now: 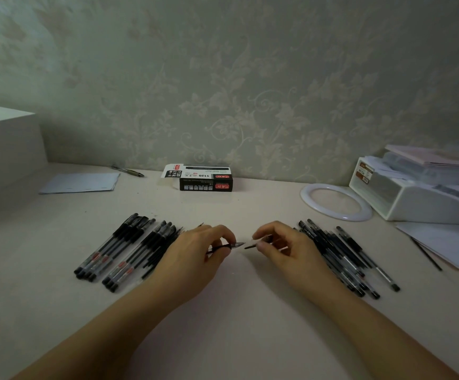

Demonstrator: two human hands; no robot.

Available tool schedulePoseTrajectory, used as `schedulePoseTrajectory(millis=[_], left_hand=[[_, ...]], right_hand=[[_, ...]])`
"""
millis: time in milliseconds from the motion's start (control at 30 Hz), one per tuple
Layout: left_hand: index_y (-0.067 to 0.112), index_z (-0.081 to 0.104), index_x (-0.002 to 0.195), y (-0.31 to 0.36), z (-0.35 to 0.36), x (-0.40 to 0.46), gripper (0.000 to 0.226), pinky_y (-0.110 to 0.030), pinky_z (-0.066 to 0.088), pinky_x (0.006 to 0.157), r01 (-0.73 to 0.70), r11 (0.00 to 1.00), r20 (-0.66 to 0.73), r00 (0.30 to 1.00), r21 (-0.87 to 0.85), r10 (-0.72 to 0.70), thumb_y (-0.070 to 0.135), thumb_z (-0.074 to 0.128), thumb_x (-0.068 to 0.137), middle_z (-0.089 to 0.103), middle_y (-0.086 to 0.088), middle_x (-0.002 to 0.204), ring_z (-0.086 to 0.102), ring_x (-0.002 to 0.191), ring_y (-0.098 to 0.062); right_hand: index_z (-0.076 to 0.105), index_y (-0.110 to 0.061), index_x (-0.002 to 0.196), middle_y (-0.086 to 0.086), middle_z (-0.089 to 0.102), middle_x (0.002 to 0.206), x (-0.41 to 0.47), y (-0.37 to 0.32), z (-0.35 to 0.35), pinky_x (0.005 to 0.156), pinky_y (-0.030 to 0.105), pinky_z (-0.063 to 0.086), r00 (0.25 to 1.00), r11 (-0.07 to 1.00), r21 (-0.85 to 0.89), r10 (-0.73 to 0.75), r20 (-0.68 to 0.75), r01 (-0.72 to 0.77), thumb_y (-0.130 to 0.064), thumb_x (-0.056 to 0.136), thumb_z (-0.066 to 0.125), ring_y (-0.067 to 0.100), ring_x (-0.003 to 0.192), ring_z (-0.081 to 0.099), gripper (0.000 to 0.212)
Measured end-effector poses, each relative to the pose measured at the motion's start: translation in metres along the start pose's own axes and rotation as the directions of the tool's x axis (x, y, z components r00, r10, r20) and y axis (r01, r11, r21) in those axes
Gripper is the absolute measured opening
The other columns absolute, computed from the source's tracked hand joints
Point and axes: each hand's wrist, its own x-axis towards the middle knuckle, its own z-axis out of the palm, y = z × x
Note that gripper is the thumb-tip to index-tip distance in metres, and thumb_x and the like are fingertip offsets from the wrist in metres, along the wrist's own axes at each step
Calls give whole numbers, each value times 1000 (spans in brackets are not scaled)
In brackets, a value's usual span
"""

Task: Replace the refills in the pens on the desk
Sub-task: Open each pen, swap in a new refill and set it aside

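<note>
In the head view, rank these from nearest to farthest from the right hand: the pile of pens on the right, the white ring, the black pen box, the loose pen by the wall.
From the right hand:
1. Right pile of pens, right beside it.
2. White ring, behind and to its right.
3. Black pen box, centre back at the wall.
4. Loose pen, far back left.

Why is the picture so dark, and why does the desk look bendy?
Head view: the light is dim and greyish, with no glare; the wide lens curves the desk edges; the left hand and right hand look slightly blurred.
</note>
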Motion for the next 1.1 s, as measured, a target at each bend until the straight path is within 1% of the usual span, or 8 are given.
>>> schedulePoseTrajectory(millis=[100, 333, 567, 700, 800, 933, 1000, 1100], left_hand=[[38, 62, 99, 1, 1, 0, 12, -11, 38, 63, -22, 1000, 17, 1000, -6, 22, 28, 59, 92, 59, 15, 84, 53, 74, -2], [38, 62, 100, 1, 1, 0, 13, -11, 37, 62, -40, 999, 22, 999, -31, 41, 27, 59, 92, 58, 17, 84, 53, 74, -2], [38, 62, 98, 0, 0, 0, 15, -8, 36, 63, -28, 998, -8, 1000, -63, 27, 25, 60, 92, 60, 15, 83, 54, 74, -2], [38, 62, 97, 3, 2, 0, 13, -7, 37, 63, -51, 997, 19, 998, -63, 52, 27, 60, 91, 58, 18, 84, 55, 76, -1], [33, 61, 95, 4, 4, 0, 7, -9, 39, 61, -54, 994, -1, 999, -93, 54, 29, 63, 90, 60, 18, 80, 56, 74, -3], [27, 62, 89, 5, 4, 0, 6, -19, 45, 61, -41, 991, -19, 999, -131, 39, 30, 66, 87, 63, 18, 78, 58, 72, -7], [26, 63, 85, 6, 3, -1, 5, -21, 44, 60, -53, 990, -25, 998, -134, 50, 27, 67, 86, 61, 20, 75, 57, 70, -10], [27, 64, 82, 7, 3, -1, 6, -21, 43, 60, -47, 988, -29, 999, -148, 43, 25, 69, 85, 61, 20, 75, 55, 69, -12]], right_hand=[[68, -39, 90, -16, 66, 91, -1, -2, 2, 78, 24, 51, 999, 999, 47, -4, 44, 2, -21, 91, 67, 7, 86, 62, 18], [69, -31, 93, -13, 69, 87, -2, -5, 3, 82, 32, 53, 999, 994, 110, -6, 53, 0, -16, 91, 66, 7, 84, 66, 15], [68, -33, 89, -11, 71, 83, -1, -4, 2, 79, 29, 52, 1000, 992, 122, 26, -10, -24, -15, 91, 67, 6, 80, 66, 18], [68, -32, 92, -12, 71, 85, -3, -5, 4, 79, 30, 52, 997, 993, 118, -2, 78, -7, -18, 91, 67, 8, 83, 66, 15], [69, -31, 93, -8, 72, 87, -4, -6, 8, 80, 29, 53, 994, 991, 134, -20, 105, 5, -18, 90, 68, 11, 86, 68, 13], [71, -25, 94, -6, 74, 86, -3, -4, 7, 77, 23, 54, 993, 983, 183, -3, 120, -19, -15, 89, 70, 11, 85, 70, 11], [72, -21, 93, -2, 75, 85, -3, -4, 6, 75, 19, 52, 992, 973, 227, 9, 128, -39, -13, 88, 72, 15, 85, 71, 10], [74, -15, 92, 6, 75, 85, -3, -5, 6, 74, 21, 52, 991, 957, 282, 35, 130, -71, -9, 86, 73, 24, 84, 69, 9]])
